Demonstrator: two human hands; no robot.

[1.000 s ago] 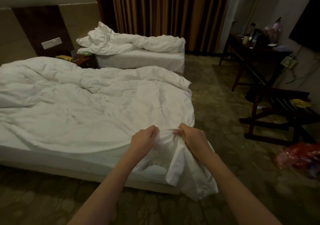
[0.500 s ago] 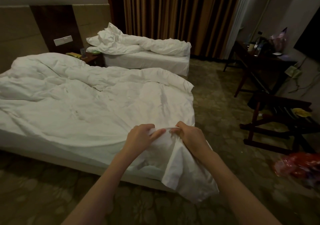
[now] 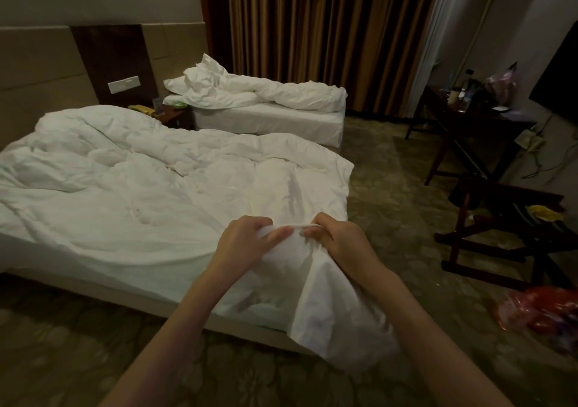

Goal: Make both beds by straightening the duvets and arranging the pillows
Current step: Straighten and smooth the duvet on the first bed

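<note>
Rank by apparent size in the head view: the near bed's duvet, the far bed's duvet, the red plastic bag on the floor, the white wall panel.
1. near bed's duvet, though nearness to the camera inflates it
2. far bed's duvet
3. red plastic bag, partly cut off by the frame edge
4. white wall panel

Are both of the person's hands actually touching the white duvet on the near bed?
Touching. The head view shows the left hand and right hand each gripping a bunched corner of the duvet, fingers curled into the fabric.
</note>
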